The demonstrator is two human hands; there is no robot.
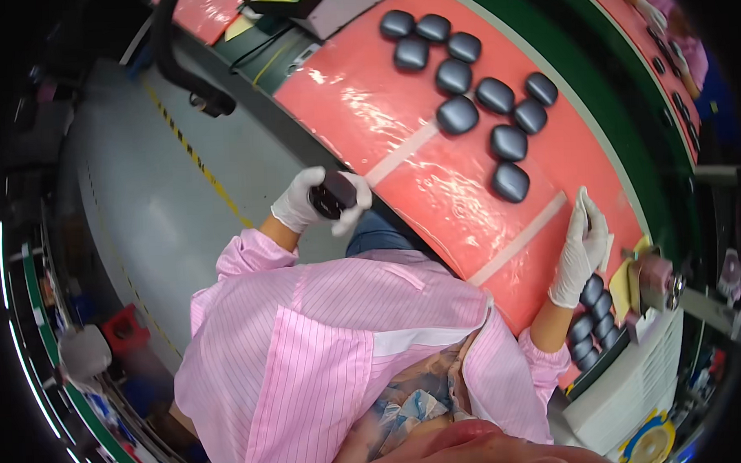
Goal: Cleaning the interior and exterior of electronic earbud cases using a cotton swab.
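My left hand (303, 203), in a white glove, grips a dark, glossy rounded piece (332, 195) just off the near edge of the red-covered table (460, 216). Its thumb and fingers wrap round the sides of the piece. Over the table's right part, my gloved right hand (581, 244) has its fingers pressed together, pointing away from me. A bit of white shows beside them, and I cannot make out what they hold. Several dark grey, pillow-shaped pieces (509, 143) lie spread out on the table's far side.
More dark pieces (592, 326) sit in a tray by my right forearm, next to a white slatted box (637, 385). A green belt (594, 85) runs behind the table. Another person's gloved hand (651, 13) is across it. A black curved arm (168, 51) hangs at upper left.
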